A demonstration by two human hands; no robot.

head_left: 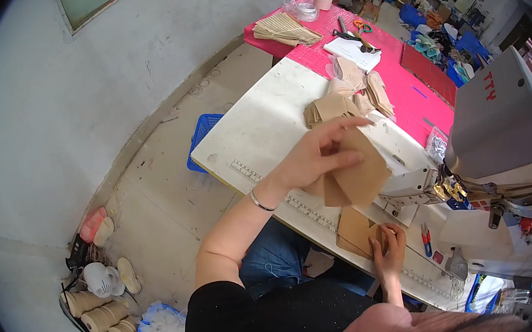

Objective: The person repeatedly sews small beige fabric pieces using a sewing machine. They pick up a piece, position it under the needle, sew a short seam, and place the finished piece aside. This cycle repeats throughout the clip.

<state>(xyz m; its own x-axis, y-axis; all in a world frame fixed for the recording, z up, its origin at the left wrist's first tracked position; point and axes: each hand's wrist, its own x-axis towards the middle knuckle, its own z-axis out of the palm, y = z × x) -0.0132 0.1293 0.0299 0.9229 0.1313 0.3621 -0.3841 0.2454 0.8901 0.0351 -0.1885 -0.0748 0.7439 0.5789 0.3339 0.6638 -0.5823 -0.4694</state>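
Both hands [318,156] on tan pieces [355,178]

Bright, even daylight fills the room; shadows are soft and faint. The white table [260,123] and pale floor [169,199] look slightly washed out (no hard glare). Fisheye bending curves straight edges toward a black rim. Distant background is soft, and the raised left hand [318,156] slightly blurred.
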